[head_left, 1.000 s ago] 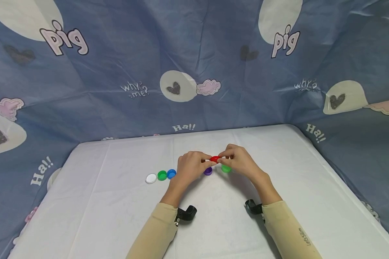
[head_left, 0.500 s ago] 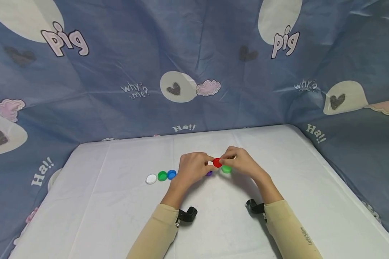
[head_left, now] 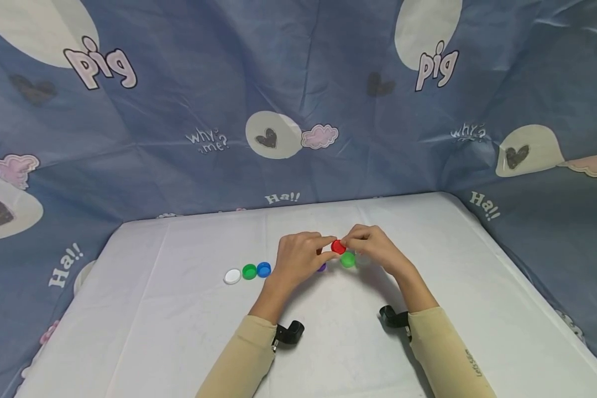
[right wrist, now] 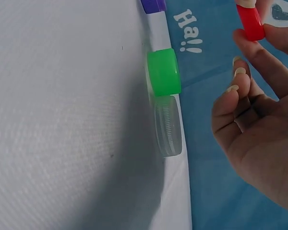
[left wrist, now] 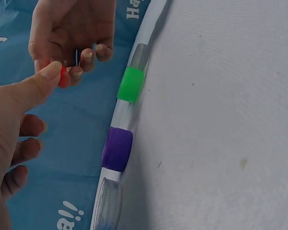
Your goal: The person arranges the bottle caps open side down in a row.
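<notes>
Between my two hands, above the table, a red bottle cap (head_left: pixel 338 247) is held up. My left hand (head_left: pixel 299 255) pinches its left side between thumb and index finger. From the other side my right hand (head_left: pixel 373 247) grips it with thumb and index finger, seen closely in the right wrist view, where the red cap (right wrist: pixel 250 21) stands on edge. Below the hands, a light green cap (head_left: pixel 348 260) lies on the table. A purple cap (head_left: pixel 321 267) is partly covered by the left hand, and shows fully as a purple cap (left wrist: pixel 117 149) in the left wrist view.
Left of the hands lie a white cap (head_left: pixel 232 276), a green cap (head_left: pixel 249 271) and a blue cap (head_left: pixel 264 270). A clear cap (right wrist: pixel 168 126) touches the light green one; another clear cap (left wrist: pixel 108 203) is beside the purple one. Patterned blue cloth (head_left: pixel 179 166) stands behind the table.
The red cap has turned from nearly edge-on to showing its round face and shifted slightly right with both hands. A clear cap by the right hand has become faintly visible.
</notes>
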A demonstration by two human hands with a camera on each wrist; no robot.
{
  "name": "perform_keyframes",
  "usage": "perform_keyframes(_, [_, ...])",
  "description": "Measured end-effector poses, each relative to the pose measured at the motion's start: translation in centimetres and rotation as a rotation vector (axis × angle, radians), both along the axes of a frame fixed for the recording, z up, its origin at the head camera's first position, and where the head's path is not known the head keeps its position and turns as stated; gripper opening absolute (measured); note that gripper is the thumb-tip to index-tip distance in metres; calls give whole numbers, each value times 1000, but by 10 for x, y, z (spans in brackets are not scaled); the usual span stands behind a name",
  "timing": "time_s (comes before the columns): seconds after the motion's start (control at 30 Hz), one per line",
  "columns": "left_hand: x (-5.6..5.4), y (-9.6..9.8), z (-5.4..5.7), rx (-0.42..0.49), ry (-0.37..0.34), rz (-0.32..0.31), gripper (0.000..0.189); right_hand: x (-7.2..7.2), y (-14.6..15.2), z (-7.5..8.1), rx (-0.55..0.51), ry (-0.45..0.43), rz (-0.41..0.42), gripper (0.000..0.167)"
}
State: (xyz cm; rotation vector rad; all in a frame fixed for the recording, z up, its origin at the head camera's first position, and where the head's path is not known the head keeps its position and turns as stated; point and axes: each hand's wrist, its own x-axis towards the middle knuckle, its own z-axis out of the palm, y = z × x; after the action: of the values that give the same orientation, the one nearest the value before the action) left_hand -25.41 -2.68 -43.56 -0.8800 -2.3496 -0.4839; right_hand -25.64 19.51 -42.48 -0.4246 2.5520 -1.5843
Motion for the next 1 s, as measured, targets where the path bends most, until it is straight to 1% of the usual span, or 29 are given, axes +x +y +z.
perform_keyframes(0.2, [1,-1,0,-14,-30,34,32,0,0,0,-8,-31,7,20])
perform_keyframes(0.33, [1,-1,2,15,-63,57,33,3,0,3,-9,-40,3,21])
perform_keyframes(0.47, [1,-1,4,31,-124,92,31,4,1,5,4,-12,-6,22])
perform_keyframes(0.63, [1,-2,5,35,-222,143,32,4,0,4,30,63,18,25])
perform_keyframes(0.73, [1,-3,5,42,-284,147,35,3,-1,3,40,91,31,27])
perform_keyframes(0.83, [1,-3,5,44,-332,140,37,4,-2,3,47,92,32,28])
perform_keyframes(1.0, [0,-5,4,46,-356,135,38,3,-4,1,77,101,40,27])
